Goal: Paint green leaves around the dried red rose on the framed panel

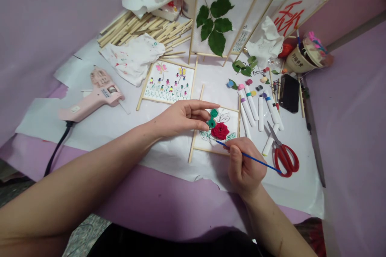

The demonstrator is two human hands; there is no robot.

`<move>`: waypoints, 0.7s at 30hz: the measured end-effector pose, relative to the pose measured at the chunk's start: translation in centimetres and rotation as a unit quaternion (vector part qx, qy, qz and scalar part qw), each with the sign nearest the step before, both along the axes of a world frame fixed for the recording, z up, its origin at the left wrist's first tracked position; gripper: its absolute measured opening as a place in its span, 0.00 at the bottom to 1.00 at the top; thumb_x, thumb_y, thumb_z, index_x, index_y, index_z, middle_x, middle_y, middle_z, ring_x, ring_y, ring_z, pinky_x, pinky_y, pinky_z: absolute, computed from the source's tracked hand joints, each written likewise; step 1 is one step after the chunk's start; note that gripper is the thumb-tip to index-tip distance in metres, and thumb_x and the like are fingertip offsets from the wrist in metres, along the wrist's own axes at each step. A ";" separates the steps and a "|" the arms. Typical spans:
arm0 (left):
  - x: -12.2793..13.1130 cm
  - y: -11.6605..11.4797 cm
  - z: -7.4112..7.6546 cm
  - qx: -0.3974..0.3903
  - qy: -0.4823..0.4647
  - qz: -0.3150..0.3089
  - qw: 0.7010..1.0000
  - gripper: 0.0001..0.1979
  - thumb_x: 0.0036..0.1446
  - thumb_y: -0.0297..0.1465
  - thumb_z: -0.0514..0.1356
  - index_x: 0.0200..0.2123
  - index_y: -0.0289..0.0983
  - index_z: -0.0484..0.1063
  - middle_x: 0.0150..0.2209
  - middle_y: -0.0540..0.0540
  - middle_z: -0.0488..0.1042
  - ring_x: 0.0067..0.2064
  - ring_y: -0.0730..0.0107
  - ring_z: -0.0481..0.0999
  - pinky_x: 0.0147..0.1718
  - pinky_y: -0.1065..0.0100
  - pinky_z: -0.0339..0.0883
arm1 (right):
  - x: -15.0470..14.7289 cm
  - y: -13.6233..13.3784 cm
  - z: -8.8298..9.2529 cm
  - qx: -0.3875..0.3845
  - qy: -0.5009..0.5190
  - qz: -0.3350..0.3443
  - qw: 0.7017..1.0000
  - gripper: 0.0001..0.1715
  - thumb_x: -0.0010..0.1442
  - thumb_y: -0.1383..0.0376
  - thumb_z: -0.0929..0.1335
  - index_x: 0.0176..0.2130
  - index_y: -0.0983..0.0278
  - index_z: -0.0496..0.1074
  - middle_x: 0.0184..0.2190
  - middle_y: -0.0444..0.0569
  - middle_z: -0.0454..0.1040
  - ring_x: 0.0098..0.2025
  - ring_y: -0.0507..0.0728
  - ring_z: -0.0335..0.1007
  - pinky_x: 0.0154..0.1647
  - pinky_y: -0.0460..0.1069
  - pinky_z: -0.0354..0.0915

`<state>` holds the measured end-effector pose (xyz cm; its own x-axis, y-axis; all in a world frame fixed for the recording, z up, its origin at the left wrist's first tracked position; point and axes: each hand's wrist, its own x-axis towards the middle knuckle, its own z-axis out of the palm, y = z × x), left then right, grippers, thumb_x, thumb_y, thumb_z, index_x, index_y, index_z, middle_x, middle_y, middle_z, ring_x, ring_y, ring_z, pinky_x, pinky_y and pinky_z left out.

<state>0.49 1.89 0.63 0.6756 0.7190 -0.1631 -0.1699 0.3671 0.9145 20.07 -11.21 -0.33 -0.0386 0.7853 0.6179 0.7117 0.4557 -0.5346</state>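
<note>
My left hand [183, 117] pinches a small green paint pot [212, 119] with its lid flipped up, held over a small wooden-framed panel [217, 130]. The panel shows a painted red rose [220, 131] and outlined leaves. My right hand [244, 164] grips a thin blue paintbrush [256, 160], its tip resting on the panel just below the rose. Both hands are closed on what they hold.
A pink glue gun [93, 98] lies at the left, its black cord running off the table. A second painted frame [169, 82], white paint tubes [256, 106], red scissors [283, 154], a black phone [289, 92], wooden sticks [147, 28] and a standing leaf screen [217, 20] surround the work.
</note>
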 end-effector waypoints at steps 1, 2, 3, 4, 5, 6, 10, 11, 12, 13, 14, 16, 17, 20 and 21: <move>0.0 0.0 0.0 -0.002 -0.002 0.001 1.000 0.28 0.43 0.19 0.72 0.51 0.39 0.83 0.33 0.52 0.79 0.38 0.74 0.79 0.45 0.69 0.74 | 0.0 0.0 0.1 -0.004 0.003 0.001 1.000 0.09 0.67 0.73 0.65 0.39 0.62 0.74 0.29 0.47 0.76 0.31 0.55 0.71 0.33 0.51 0.67; 0.0 0.0 0.0 -0.003 -0.002 0.001 1.000 0.28 0.43 0.19 0.72 0.51 0.39 0.83 0.33 0.52 0.79 0.38 0.74 0.79 0.44 0.70 0.74 | -0.1 -0.1 0.1 -0.007 0.005 0.001 1.000 0.09 0.67 0.73 0.65 0.39 0.62 0.74 0.29 0.47 0.76 0.31 0.55 0.71 0.33 0.51 0.67; 0.0 0.0 0.0 -0.004 -0.003 0.001 1.000 0.28 0.43 0.19 0.72 0.51 0.39 0.83 0.33 0.53 0.79 0.38 0.75 0.79 0.45 0.70 0.74 | -0.1 -0.1 0.1 -0.010 0.008 0.000 1.000 0.09 0.67 0.72 0.65 0.39 0.61 0.74 0.29 0.46 0.76 0.30 0.55 0.72 0.33 0.51 0.67; 0.0 0.0 0.0 -0.003 -0.002 0.000 1.000 0.28 0.43 0.19 0.72 0.51 0.39 0.83 0.33 0.52 0.79 0.38 0.74 0.79 0.45 0.69 0.74 | -0.1 -0.2 0.2 -0.012 0.010 -0.001 1.000 0.09 0.68 0.72 0.65 0.39 0.61 0.74 0.29 0.46 0.76 0.30 0.55 0.72 0.33 0.52 0.67; 0.0 0.0 0.0 -0.002 -0.001 0.000 1.000 0.28 0.43 0.19 0.72 0.51 0.39 0.83 0.34 0.52 0.79 0.39 0.74 0.79 0.45 0.69 0.74 | -0.1 -0.2 0.2 -0.013 0.011 -0.003 1.000 0.09 0.68 0.71 0.64 0.39 0.61 0.74 0.29 0.47 0.76 0.31 0.55 0.72 0.33 0.52 0.68; -0.1 0.0 0.0 0.001 0.002 0.001 1.000 0.28 0.43 0.20 0.72 0.51 0.39 0.83 0.34 0.52 0.79 0.39 0.74 0.79 0.45 0.68 0.74 | 0.0 -0.2 0.2 -0.014 0.011 -0.005 1.000 0.09 0.68 0.71 0.64 0.39 0.61 0.74 0.29 0.47 0.76 0.31 0.55 0.72 0.33 0.52 0.68; -0.1 0.0 0.0 0.009 0.014 0.001 1.000 0.29 0.44 0.21 0.73 0.52 0.39 0.83 0.34 0.51 0.79 0.39 0.72 0.79 0.47 0.66 0.74 | 0.0 -0.2 0.1 -0.011 0.009 -0.006 1.000 0.09 0.67 0.72 0.65 0.39 0.61 0.74 0.30 0.47 0.77 0.32 0.55 0.73 0.33 0.52 0.67; -0.1 0.0 0.0 0.010 0.015 0.001 1.000 0.29 0.44 0.21 0.73 0.52 0.39 0.83 0.34 0.51 0.79 0.39 0.72 0.79 0.47 0.66 0.74 | 0.0 -0.2 0.1 -0.011 0.009 -0.005 1.000 0.09 0.67 0.72 0.65 0.40 0.61 0.74 0.30 0.47 0.77 0.32 0.55 0.73 0.33 0.52 0.67; -0.1 0.0 0.0 0.011 0.015 0.001 1.000 0.29 0.44 0.21 0.73 0.52 0.39 0.83 0.34 0.51 0.79 0.39 0.72 0.79 0.47 0.66 0.74 | -0.1 -0.1 0.1 -0.010 0.010 -0.004 1.000 0.09 0.67 0.72 0.65 0.40 0.61 0.74 0.30 0.47 0.77 0.31 0.55 0.73 0.33 0.51 0.68; -0.1 0.0 0.0 0.012 0.015 0.000 1.000 0.28 0.44 0.21 0.72 0.52 0.39 0.83 0.34 0.51 0.79 0.39 0.72 0.79 0.47 0.66 0.74 | -0.1 -0.1 0.1 -0.010 0.010 -0.002 1.000 0.09 0.67 0.72 0.65 0.39 0.61 0.74 0.30 0.47 0.77 0.31 0.55 0.73 0.33 0.51 0.68; -0.1 0.0 0.0 0.013 0.016 -0.001 1.000 0.28 0.44 0.21 0.72 0.52 0.39 0.83 0.34 0.51 0.79 0.39 0.72 0.79 0.47 0.66 0.74 | -0.1 -0.1 0.1 -0.011 0.011 -0.001 1.000 0.09 0.67 0.73 0.65 0.39 0.62 0.74 0.30 0.47 0.76 0.31 0.55 0.73 0.33 0.51 0.68; -0.1 0.1 0.0 0.014 0.019 -0.001 1.000 0.28 0.44 0.21 0.72 0.52 0.39 0.83 0.35 0.51 0.79 0.40 0.71 0.79 0.48 0.65 0.75 | -0.1 -0.2 0.0 -0.009 0.013 0.000 1.000 0.10 0.67 0.73 0.65 0.39 0.62 0.74 0.30 0.47 0.76 0.31 0.55 0.72 0.34 0.51 0.67; -0.1 0.1 0.0 0.013 0.018 -0.001 1.000 0.28 0.44 0.21 0.72 0.52 0.39 0.83 0.35 0.51 0.79 0.40 0.71 0.79 0.48 0.65 0.75 | 0.0 -0.2 0.0 -0.007 0.012 0.000 1.000 0.10 0.67 0.73 0.65 0.39 0.62 0.74 0.30 0.47 0.76 0.32 0.55 0.72 0.34 0.52 0.67; -0.1 0.0 0.0 0.012 0.015 -0.002 1.000 0.29 0.44 0.21 0.73 0.52 0.39 0.83 0.35 0.51 0.79 0.39 0.72 0.79 0.47 0.66 0.75 | 0.1 -0.2 0.0 0.007 0.004 -0.003 1.000 0.10 0.67 0.74 0.65 0.40 0.62 0.74 0.30 0.47 0.76 0.32 0.55 0.72 0.34 0.51 0.67; -0.1 0.0 0.0 0.012 0.014 -0.001 1.000 0.29 0.44 0.21 0.73 0.52 0.39 0.83 0.35 0.51 0.79 0.39 0.72 0.79 0.46 0.67 0.75 | 0.1 -0.2 0.0 0.008 0.001 -0.004 1.000 0.09 0.67 0.74 0.65 0.41 0.62 0.74 0.30 0.47 0.76 0.32 0.55 0.72 0.35 0.51 0.67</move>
